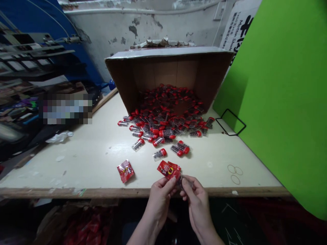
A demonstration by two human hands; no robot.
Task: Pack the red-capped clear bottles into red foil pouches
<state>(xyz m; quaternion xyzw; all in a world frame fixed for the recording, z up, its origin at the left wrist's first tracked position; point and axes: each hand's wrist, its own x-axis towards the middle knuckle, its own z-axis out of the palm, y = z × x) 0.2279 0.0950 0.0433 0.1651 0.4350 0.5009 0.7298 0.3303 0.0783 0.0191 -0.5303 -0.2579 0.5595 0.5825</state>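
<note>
At the table's front edge, my left hand (pixel 160 194) pinches a small clear plastic container with a red cap (pixel 176 174) and dark balls inside. My right hand (pixel 198 197) grips the clear end of the same container between thumb and fingers. Just beyond my left fingertips is a printed red packet (pixel 163 167); whether those fingers also hold it, I cannot tell. Another red packet (pixel 125 171) lies flat to the left. Nearby on the tabletop are loose red-capped containers (pixel 160 154), several of them behind my hands.
A cardboard box (pixel 168 54) lies on its side at the back, many red-capped containers (pixel 163 115) spilling out. A green panel (pixel 286 102) stands on the right beside a black wire frame (pixel 231 122). Rubber bands (pixel 235 173) lie at the right, crumpled tissue (pixel 60 136) at the left.
</note>
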